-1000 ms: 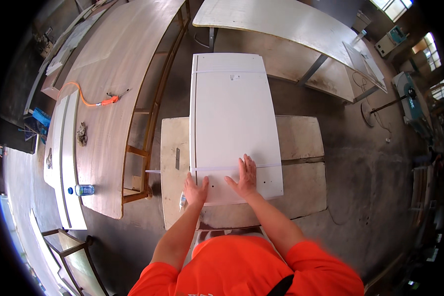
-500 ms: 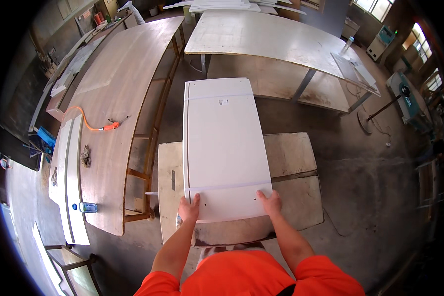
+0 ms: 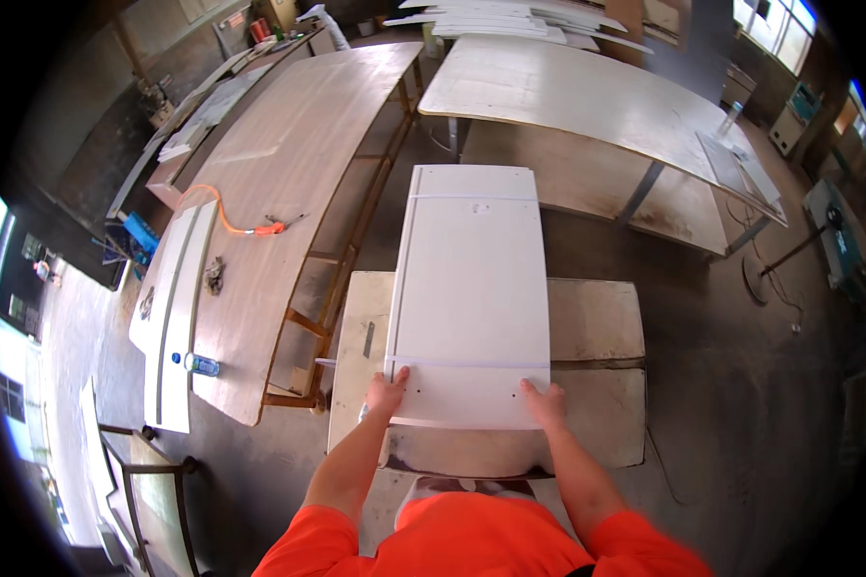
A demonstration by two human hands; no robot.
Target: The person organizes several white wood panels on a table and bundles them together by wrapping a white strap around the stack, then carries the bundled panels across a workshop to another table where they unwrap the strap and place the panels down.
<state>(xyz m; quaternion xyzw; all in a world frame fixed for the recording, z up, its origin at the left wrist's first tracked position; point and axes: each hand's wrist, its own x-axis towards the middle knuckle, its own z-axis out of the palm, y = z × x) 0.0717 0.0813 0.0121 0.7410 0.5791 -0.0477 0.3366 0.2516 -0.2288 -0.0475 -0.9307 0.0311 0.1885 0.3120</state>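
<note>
A white flat stack of panels (image 3: 471, 279), long and rectangular, lies lengthwise in front of me on a worn, pale low table (image 3: 601, 413). Two thin clear straps cross it, one near each end, and a small label shows near the far end. My left hand (image 3: 387, 392) grips its near left corner, thumb on top. At the near right corner my right hand (image 3: 546, 404) holds on the same way. The fingers of both hands are mostly hidden below the edges. Small dark holes dot the top face near the thumbs.
Along the left runs a long wooden workbench (image 3: 289, 144) with an orange-hosed air tool (image 3: 271, 228), white strips (image 3: 175, 327) and a plastic bottle (image 3: 202, 364). A white-topped table (image 3: 568, 87) stands beyond the panels. A wheeled metal frame (image 3: 154, 469) is at lower left, a round-based stand (image 3: 760, 277) at right.
My view has turned, so the whole scene sits further right in the picture. Both hands keep their grip on the near corners of the panels; the stack shows no clear shift on the table.
</note>
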